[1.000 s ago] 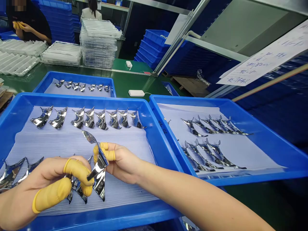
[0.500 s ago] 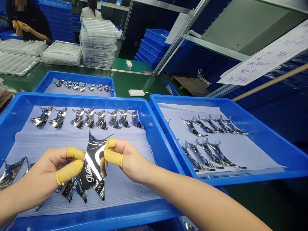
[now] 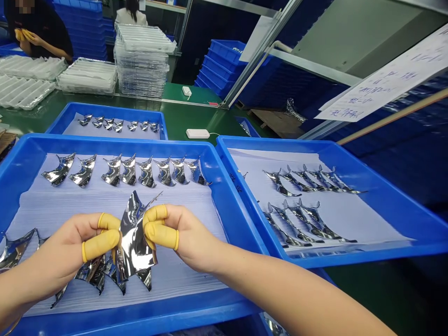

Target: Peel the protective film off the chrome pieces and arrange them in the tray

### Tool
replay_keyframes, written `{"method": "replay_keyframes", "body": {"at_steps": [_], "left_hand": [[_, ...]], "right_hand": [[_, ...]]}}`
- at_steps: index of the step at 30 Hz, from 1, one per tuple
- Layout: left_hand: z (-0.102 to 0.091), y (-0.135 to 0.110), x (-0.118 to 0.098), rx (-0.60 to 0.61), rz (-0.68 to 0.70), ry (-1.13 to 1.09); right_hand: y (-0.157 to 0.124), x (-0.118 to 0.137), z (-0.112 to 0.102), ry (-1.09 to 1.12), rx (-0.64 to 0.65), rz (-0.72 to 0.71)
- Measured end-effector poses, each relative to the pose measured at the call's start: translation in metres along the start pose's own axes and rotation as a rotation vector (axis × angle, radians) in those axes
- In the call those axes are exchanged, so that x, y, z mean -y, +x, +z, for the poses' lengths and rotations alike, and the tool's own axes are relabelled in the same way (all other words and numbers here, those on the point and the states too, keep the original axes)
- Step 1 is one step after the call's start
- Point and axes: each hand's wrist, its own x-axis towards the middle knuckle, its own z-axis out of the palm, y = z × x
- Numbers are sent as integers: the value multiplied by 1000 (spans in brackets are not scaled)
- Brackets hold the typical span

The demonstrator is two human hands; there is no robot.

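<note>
Between my two hands is a curved, mirror-bright chrome trim piece [image 3: 135, 238] with pointed corners, held above a blue tray [image 3: 241, 233]. My left hand [image 3: 70, 247] pinches its left edge with thumb and forefinger. On the opposite edge, my right hand [image 3: 182, 235] grips it the same way. Yellow finger cots cover the thumb and forefinger of each hand. Several like pieces lie below, partly hidden by my left hand and the held piece. Along the tray's far side runs a row of chrome pieces [image 3: 147, 172] on white paper.
A second blue tray [image 3: 385, 182] with two rows of chrome parts stands to the right. Behind is a smaller blue tray [image 3: 164, 126]. Clear plastic trays [image 3: 142, 60] are stacked on the green table. At the far left a co-worker [image 3: 38, 28] wears yellow finger cots.
The chrome piece has turned in my fingers: its face with white lettering showed before, and now reflections cover it and no lettering shows. Both hands stay nearly in place.
</note>
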Motion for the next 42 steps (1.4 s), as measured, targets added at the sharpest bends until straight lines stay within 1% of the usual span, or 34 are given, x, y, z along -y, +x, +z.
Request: {"method": "replay_keyframes", "body": {"at_steps": [2,4,6,10,15,18,21,25,27,29,31,33,36,38,39,42], "left_hand": [[2,1,-1,6,-4,7],[3,3,-2,49,3,10],[4,4,-3,83,11,14],[5,5,-3,100,20,9],[1,4,2,33,52,16],[-3,1,5,16,99,56],[-3,-6,5,-21,209,208],[3,-16,4,-118,454,540],[5,-18,5,-111,548,691],[4,-19,8,-68,588,800],[3,-19,11,-29,585,856],[1,-19,12,-10,567,866],[3,-20,9,-38,564,822],[6,-21,5,-81,554,763],[7,-22,3,-101,527,720],[8,-23,-3,-121,378,506]], "right_hand": [[1,-1,1,60,19,28],[0,-1,1,91,43,43],[-1,-1,1,99,65,49],[-3,0,1,95,83,48],[-3,2,1,48,52,17],[-1,1,-1,-6,29,-5],[2,-1,-5,-121,18,-63],[3,-2,-10,-424,11,-183],[3,-1,-11,-539,54,-246],[3,-2,-12,-603,90,-287],[3,-2,-13,-636,106,-297],[3,-2,-13,-656,108,-295],[4,-3,-14,-647,102,-276],[4,-3,-14,-593,96,-236],[5,-3,-14,-549,95,-204],[6,-3,-13,-375,101,-93]]}}
